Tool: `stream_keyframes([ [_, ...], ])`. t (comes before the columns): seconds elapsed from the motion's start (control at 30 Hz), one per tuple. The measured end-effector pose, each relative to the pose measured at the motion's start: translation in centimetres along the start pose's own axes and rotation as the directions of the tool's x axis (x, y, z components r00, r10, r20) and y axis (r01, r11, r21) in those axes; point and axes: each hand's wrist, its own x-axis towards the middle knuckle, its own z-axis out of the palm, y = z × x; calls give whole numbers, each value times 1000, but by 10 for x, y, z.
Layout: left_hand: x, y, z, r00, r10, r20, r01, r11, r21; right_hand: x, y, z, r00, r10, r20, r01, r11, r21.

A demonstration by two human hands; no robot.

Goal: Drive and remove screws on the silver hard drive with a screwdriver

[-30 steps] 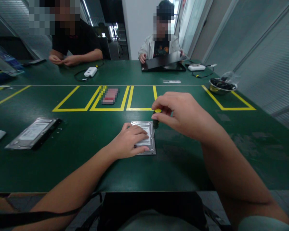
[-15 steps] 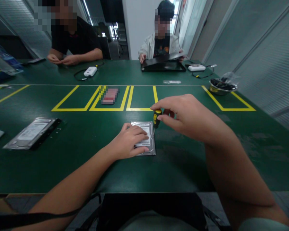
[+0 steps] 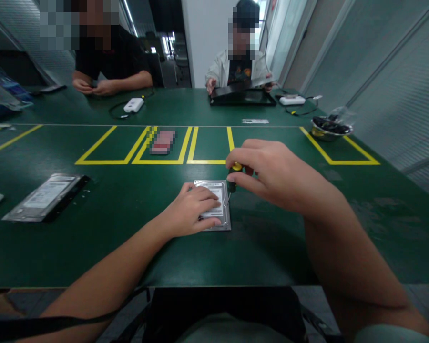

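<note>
A silver hard drive (image 3: 225, 216) with a white label lies on the green table in front of me. My left hand (image 3: 196, 209) rests over its left part, fingers spread and lying flat, covering much of the label. Thumb and forefinger of my right hand (image 3: 268, 174) are closed round the black-and-yellow handle of a small screwdriver (image 3: 232, 185). Its thin shaft points down to the drive's right edge. The tip is too small for me to see whether it sits in a screw.
At left lies another hard drive (image 3: 45, 195) with small bits beside it. Yellow tape frames (image 3: 103, 163) cross the table; one holds a reddish packet (image 3: 163, 142). A metal bowl (image 3: 331, 131) of dark items stands back right. Across sit two people, one holding a black panel (image 3: 243, 89).
My right forefinger and thumb have closed further round the screwdriver handle, where the forefinger was stretched over its top before. My left hand and the drive have stayed put.
</note>
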Motion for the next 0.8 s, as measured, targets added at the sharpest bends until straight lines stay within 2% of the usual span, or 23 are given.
stream_keyframes([
  [0.23,1,2,-1,1000,-1,-1,1,1000,0,1,4,1,996,-86,-3,86,994,61],
  [0.43,0,1,-2,1000,5,-3,-5,1000,-2,-3,7,-1,994,-110,9,109,991,77],
  [0.67,0,1,-1,1000,5,-7,-5,1000,-5,-1,6,-1,999,-46,-5,46,998,36],
  [0.8,0,0,-1,1000,6,-4,-6,1000,-4,0,6,0,999,-50,2,50,998,25],
])
